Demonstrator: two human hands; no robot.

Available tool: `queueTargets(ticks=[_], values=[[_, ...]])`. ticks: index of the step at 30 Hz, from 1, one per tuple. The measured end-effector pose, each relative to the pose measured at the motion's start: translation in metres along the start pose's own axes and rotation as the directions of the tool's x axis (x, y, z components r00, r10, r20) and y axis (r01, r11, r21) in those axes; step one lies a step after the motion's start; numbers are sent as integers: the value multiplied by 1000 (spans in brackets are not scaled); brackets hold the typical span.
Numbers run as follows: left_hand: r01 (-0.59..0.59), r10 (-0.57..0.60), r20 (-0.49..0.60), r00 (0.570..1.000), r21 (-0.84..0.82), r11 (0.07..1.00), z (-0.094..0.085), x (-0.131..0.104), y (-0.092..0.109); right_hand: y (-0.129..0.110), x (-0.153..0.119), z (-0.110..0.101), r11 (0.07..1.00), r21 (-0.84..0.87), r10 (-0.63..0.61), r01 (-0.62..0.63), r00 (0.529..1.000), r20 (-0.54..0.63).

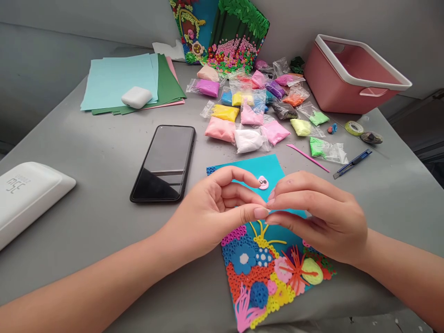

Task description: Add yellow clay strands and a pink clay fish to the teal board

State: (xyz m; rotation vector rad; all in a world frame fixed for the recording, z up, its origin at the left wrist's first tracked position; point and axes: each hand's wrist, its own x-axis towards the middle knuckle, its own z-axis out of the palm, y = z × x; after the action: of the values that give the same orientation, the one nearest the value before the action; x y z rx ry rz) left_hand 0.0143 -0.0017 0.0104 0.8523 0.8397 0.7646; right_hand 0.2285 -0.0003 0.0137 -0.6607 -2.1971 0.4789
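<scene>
My left hand and my right hand meet over a blue clay picture, fingertips pinched together. Whatever sits between the fingertips is too small or too hidden to make out. On the blue ground just beyond the fingers lies a small pink clay piece with black-and-white eyes. The lower part of the picture carries a blue clay flower, a red branching clay shape, pink clay strands and many tiny rings. My hands cover part of the middle.
Several bags of coloured clay lie behind the picture. A pink stick tool, a blue cutter knife and a tape roll are at right, below a pink basket. A phone, paper sheets and a white device lie left.
</scene>
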Motion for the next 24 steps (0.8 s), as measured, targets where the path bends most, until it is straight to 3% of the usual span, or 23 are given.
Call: queueTargets(ticks=[3, 6, 10, 15, 18, 24], values=[[-6, 6, 8, 1000, 19, 1000, 2, -1, 1, -1, 1, 0, 1000, 25, -9, 9, 1000, 17], [-68, 74, -79, 994, 69, 995, 3, -2, 2, -1, 2, -2, 1000, -9, 14, -14, 1000, -17], [-158, 187, -227, 956, 137, 978, 1, -2, 2, 3, 1, -5, 995, -73, 68, -75, 993, -96], [-153, 193, -279, 941, 158, 975, -3, -1, 1, 10, 1, -7, 993, -65, 87, -94, 991, -100], [-135, 177, -278, 944, 164, 977, -3, -1, 0, 12, 1, -7, 992, -13, 123, -125, 988, -99], [-113, 162, -279, 947, 181, 977, -3, -1, 1, 13, -3, -3, 933, 224, 312, -282, 943, -115]])
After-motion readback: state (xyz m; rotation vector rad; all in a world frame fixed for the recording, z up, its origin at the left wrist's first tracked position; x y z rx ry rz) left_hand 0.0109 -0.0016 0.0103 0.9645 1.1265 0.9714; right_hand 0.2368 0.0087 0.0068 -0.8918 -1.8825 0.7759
